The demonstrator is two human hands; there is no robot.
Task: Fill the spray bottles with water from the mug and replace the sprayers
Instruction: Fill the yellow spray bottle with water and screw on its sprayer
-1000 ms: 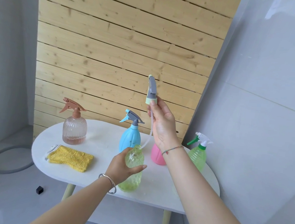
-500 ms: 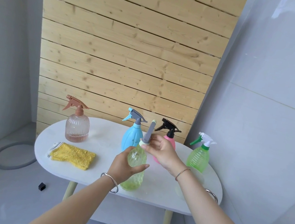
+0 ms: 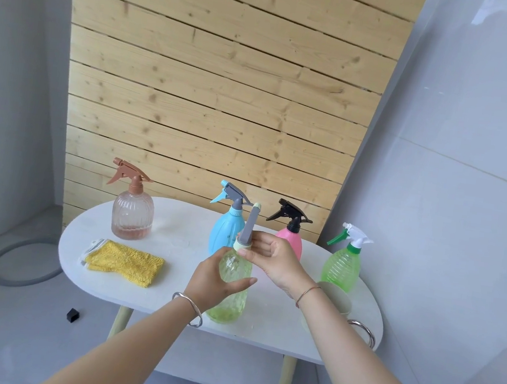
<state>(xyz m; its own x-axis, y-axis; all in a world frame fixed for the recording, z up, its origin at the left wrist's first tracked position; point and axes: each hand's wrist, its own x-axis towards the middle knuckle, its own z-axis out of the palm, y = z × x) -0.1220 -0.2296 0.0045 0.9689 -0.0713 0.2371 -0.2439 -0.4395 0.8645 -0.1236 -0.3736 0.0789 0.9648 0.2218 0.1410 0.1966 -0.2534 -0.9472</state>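
A pale yellow-green clear bottle [image 3: 231, 297] stands near the front edge of the white oval table [image 3: 170, 290]. My left hand [image 3: 214, 282] grips its body. Its grey sprayer [image 3: 247, 232] with a pale green collar sits on the bottle's neck, and my right hand [image 3: 272, 259] pinches that collar. A beige mug [image 3: 336, 299] with a metal handle stands at the right, partly hidden behind my right forearm.
On the table stand a brown-topped clear bottle [image 3: 132, 213], a blue bottle [image 3: 226, 233], a pink bottle with a black sprayer [image 3: 291, 239] and a green bottle [image 3: 342, 266]. A yellow cloth [image 3: 125, 262] lies front left. A wooden slat panel [image 3: 219, 92] stands behind.
My right hand has brought the sprayer down from high above the bottle onto its neck. My left hand has kept its grip on the bottle.
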